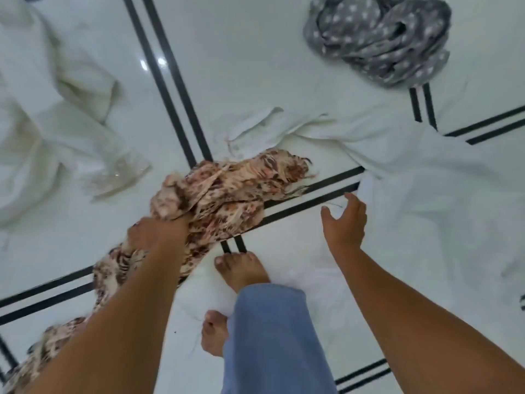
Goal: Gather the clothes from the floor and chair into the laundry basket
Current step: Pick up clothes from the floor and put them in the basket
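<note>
My left hand [157,231] is shut on a brown and cream patterned cloth [227,189], which trails from the floor centre back past my forearm to the lower left. My right hand [345,220] is open with fingers spread, just left of a white garment [397,155] spread over the floor on the right; fingertips nearly touch its edge. Another white garment [56,115] lies crumpled at the left. A grey cloth with white dots [380,38] sits bunched at the top right. No basket or chair is in view.
The floor [241,52] is glossy white tile with paired black inlay lines. My bare feet [241,271] and a blue trouser leg [270,336] stand at the bottom centre, on or beside white fabric.
</note>
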`<state>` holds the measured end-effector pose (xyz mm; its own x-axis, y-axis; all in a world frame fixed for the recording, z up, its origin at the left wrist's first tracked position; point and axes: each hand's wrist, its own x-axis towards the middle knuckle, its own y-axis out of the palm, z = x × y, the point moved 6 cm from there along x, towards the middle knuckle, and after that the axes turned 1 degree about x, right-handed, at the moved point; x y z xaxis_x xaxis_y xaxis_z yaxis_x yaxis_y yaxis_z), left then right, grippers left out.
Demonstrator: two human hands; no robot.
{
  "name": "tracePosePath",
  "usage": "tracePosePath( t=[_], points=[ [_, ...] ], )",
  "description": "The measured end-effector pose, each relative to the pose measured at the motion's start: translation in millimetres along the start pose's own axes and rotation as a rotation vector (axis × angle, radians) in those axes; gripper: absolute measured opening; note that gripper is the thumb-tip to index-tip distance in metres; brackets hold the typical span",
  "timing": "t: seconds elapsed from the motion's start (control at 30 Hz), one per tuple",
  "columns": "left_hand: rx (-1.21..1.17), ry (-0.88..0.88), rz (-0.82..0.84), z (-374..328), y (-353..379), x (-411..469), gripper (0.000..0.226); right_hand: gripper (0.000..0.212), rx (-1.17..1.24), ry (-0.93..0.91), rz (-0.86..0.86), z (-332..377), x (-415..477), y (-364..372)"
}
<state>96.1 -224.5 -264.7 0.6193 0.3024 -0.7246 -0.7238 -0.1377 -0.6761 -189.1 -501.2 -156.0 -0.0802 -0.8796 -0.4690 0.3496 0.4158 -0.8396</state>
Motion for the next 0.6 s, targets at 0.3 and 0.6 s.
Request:
tracePosePath(
  t=[0.3,0.6],
  points=[
    [0.359,0.397,0.332,5.1,135.6,-105.1,0.049,0.103,-0.027,0.546,0.138,-115.1,58.6,13.9],
    [-0.111,0.584,0.258,-120.8,2.7,-139.8,0.056,0.042,0.872,0.421,-0.01,-20.7,9.6,-32.7]
  ],
)
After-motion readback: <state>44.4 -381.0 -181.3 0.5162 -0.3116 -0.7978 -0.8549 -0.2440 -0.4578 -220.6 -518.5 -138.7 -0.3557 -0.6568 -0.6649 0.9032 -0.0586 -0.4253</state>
